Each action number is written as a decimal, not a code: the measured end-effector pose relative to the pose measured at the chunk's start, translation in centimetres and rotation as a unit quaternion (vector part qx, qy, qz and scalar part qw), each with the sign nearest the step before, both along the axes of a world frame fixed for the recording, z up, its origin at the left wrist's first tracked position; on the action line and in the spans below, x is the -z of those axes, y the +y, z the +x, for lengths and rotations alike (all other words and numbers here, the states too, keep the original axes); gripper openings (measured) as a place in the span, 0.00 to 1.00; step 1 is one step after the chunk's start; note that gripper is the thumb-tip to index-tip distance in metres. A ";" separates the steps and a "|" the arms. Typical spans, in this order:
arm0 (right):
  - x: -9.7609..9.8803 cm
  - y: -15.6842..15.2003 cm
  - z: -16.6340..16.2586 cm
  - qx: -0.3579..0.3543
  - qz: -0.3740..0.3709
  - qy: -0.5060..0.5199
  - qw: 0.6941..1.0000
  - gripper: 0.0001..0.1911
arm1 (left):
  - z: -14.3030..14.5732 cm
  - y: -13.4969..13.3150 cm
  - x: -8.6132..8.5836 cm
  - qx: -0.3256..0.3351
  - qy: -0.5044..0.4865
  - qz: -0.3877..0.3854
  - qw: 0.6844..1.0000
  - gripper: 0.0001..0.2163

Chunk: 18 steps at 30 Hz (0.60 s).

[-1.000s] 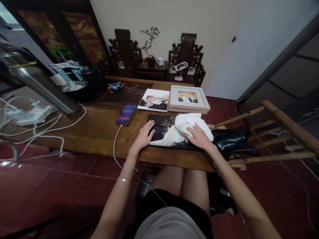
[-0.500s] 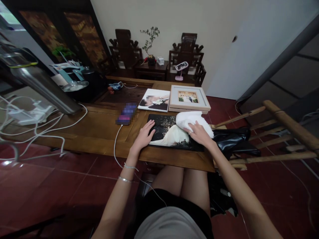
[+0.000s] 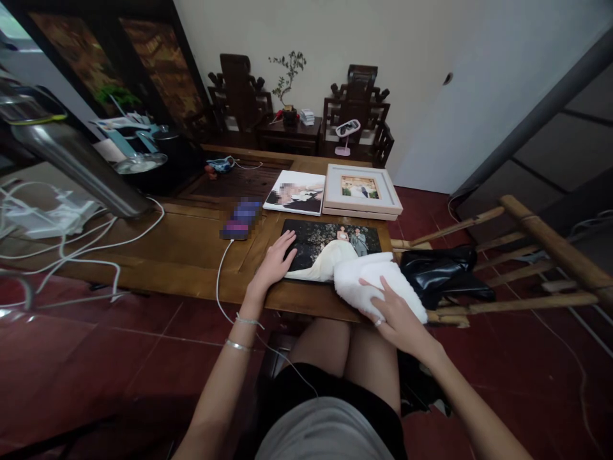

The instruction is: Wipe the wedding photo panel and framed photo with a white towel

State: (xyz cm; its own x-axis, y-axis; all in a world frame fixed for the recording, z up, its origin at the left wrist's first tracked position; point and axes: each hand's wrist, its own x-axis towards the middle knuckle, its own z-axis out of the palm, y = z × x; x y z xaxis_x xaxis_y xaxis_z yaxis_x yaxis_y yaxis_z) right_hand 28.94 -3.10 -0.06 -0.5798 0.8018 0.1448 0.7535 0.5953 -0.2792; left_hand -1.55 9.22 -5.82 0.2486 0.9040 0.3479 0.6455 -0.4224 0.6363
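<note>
A dark photo print (image 3: 330, 245) lies flat near the front edge of the wooden table (image 3: 182, 246). My left hand (image 3: 275, 260) rests open and flat on the print's left edge. My right hand (image 3: 393, 312) presses down on a folded white cloth (image 3: 371, 284) at the print's near right corner, over the table's front edge, fingers curved over the cloth. The upper right part of the print is uncovered.
Behind the print lie a second print (image 3: 297, 192) and a framed photo (image 3: 361, 190). A phone (image 3: 241, 219) with a white cable (image 3: 221, 281) sits to the left. A black bag (image 3: 443, 275) and a bamboo chair (image 3: 531, 255) stand at right. Loose cables (image 3: 76, 243) cross the left side.
My right hand has dragged the white cloth from the print's far right down toward me to its near right corner, uncovering the picture. My left hand has stayed in place.
</note>
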 end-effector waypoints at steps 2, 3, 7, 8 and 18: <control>-0.5 1.7 -0.2 0.017 -0.010 -0.017 1.000 0.10 | 0.0 0.1 0.1 0.000 0.003 -0.002 1.000 0.20; -0.7 2.8 -0.2 0.028 -0.015 -0.029 0.999 0.10 | -0.1 0.1 0.1 0.000 0.005 -0.003 1.000 0.20; -1.2 8.6 -0.6 0.077 -0.022 -0.057 0.995 0.15 | -0.1 0.2 0.1 -0.001 0.013 -0.006 1.000 0.20; -1.2 10.1 -0.6 0.084 -0.018 -0.055 0.995 0.16 | -0.1 0.1 0.1 -0.001 0.015 -0.006 1.000 0.20; -0.7 16.2 -1.5 0.101 0.040 -0.032 0.994 0.14 | -0.2 0.2 0.1 0.001 0.005 -0.005 1.000 0.20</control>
State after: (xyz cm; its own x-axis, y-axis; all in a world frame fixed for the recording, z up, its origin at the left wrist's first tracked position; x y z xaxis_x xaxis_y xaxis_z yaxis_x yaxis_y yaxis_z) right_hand 27.46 13.09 0.65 -0.4187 0.8899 0.1809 0.8745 0.4488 -0.1837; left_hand -1.71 9.40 -5.93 0.2532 0.9070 0.3366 0.6517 -0.4171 0.6336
